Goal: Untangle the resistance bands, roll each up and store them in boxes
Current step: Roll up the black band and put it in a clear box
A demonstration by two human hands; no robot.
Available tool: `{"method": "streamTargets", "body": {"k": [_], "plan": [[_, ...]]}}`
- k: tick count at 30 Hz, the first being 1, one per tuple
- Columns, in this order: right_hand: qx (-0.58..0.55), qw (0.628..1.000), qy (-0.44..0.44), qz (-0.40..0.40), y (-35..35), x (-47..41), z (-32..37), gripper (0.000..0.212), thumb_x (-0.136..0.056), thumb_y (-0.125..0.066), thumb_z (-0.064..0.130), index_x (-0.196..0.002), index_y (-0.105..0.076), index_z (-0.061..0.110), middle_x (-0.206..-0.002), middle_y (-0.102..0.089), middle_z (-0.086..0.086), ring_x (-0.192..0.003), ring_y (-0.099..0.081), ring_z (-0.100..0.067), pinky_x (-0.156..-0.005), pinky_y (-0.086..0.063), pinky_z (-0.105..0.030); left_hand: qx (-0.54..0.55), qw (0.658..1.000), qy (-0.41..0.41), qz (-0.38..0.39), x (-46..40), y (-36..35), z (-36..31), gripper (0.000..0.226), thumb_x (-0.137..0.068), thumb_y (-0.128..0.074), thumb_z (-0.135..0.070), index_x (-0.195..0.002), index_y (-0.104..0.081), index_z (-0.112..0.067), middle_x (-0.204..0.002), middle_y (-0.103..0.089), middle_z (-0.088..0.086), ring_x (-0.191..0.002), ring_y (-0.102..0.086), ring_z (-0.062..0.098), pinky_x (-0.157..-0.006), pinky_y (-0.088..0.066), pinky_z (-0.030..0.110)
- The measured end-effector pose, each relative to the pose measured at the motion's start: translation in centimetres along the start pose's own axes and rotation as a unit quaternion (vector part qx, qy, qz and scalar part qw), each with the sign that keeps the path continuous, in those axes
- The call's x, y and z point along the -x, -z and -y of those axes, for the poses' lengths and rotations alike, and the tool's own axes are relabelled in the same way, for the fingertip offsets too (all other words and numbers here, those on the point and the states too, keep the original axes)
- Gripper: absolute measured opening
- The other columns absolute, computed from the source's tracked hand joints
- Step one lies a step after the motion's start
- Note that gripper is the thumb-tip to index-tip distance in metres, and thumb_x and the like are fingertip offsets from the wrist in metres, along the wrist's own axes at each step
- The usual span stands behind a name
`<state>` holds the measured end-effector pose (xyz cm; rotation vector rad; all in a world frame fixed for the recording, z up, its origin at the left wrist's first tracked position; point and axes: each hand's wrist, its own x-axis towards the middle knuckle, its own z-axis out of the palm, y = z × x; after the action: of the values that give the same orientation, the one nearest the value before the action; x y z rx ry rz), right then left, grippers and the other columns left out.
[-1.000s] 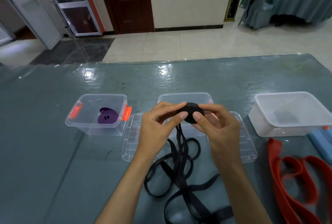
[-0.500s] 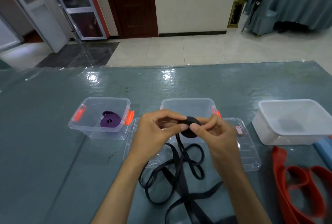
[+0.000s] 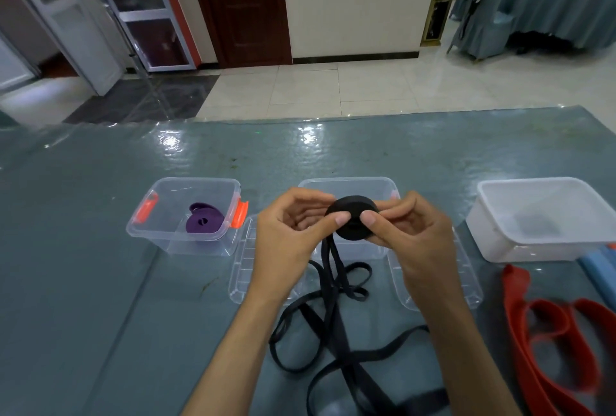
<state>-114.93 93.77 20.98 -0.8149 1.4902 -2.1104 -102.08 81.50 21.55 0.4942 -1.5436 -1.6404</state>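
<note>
Head view: left hand (image 3: 289, 238) and right hand (image 3: 413, 242) both pinch the rolled part of the black band (image 3: 353, 221) above the middle clear box (image 3: 348, 184) (loose tail trailing on the table (image 3: 83, 282) below it).

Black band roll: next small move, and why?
Probably another turn of the black band roll, pinched by the left hand and right hand. Much loose black band lies unrolled on the table.
</note>
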Motion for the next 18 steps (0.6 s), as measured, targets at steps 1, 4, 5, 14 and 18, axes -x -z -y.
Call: {"method": "streamTargets", "body": {"k": [1, 4, 5, 14, 18], "plan": [[-0.004, 1.000, -0.005, 0.003, 0.1, 0.0, 0.2, 0.023, -0.078, -0.089, 0.023, -0.086, -0.070, 0.013, -0.097, -0.081, -0.011, -0.092, -0.080, -0.033, -0.076, -0.067, -0.042, 0.013, 1.000, 0.003, -0.004, 0.1, -0.1, 0.0, 0.023, -0.073, -0.093, -0.020, -0.091, -0.080, -0.026, -0.098, -0.081, 0.006, -0.095, -0.079, 0.022, -0.084, -0.060, 0.023], [-0.007, 1.000, 0.015, -0.008, -0.3, 0.1, 0.3, 0.023, -0.083, -0.084, 0.020, -0.104, -0.076, 0.019, -0.098, -0.081, -0.009, -0.092, -0.080, -0.028, -0.072, -0.066, -0.035, 0.038, 0.999, 0.015, -0.014, 0.4, -0.5, 0.3, 0.015, -0.074, -0.091, -0.022, -0.086, -0.082, -0.025, -0.102, -0.081, 0.005, -0.099, -0.078, 0.020, -0.086, -0.059, 0.024], [-0.020, 0.999, 0.022, -0.023, -0.4, 0.1, 0.2, 0.021, -0.083, -0.083, 0.019, -0.103, -0.078, 0.021, -0.099, -0.081, -0.009, -0.094, -0.080, -0.028, -0.074, -0.067, -0.036, 0.037, 0.999, 0.014, -0.005, 0.5, -0.6, 0.3, 0.016, -0.075, -0.090, -0.021, -0.089, -0.083, -0.025, -0.105, -0.081, 0.005, -0.102, -0.078, 0.019, -0.088, -0.059, 0.024], [0.001, 1.000, -0.022, -0.002, 0.5, -0.1, -0.4, 0.025, -0.082, -0.088, 0.031, -0.075, -0.066, 0.019, -0.094, -0.081, -0.010, -0.094, -0.080, -0.028, -0.069, -0.066, -0.037, -0.002, 1.000, 0.022, 0.023, 0.6, 0.2, 0.5, 0.024, -0.081, -0.089, -0.008, -0.098, -0.081, -0.023, -0.101, -0.082, 0.008, -0.097, -0.080, 0.023, -0.086, -0.061, 0.024], [0.031, 0.998, 0.032, -0.050, 0.0, -0.1, -1.0, 0.009, -0.091, -0.082, 0.019, -0.096, -0.075, 0.018, -0.089, -0.080, -0.007, -0.084, -0.080, -0.026, -0.064, -0.066, -0.036, 0.027, 0.998, 0.040, 0.027, 0.7, -0.3, 1.2, 0.022, -0.081, -0.088, -0.011, -0.099, -0.082, -0.023, -0.103, -0.081, 0.006, -0.096, -0.079, 0.018, -0.086, -0.059, 0.021]]}}
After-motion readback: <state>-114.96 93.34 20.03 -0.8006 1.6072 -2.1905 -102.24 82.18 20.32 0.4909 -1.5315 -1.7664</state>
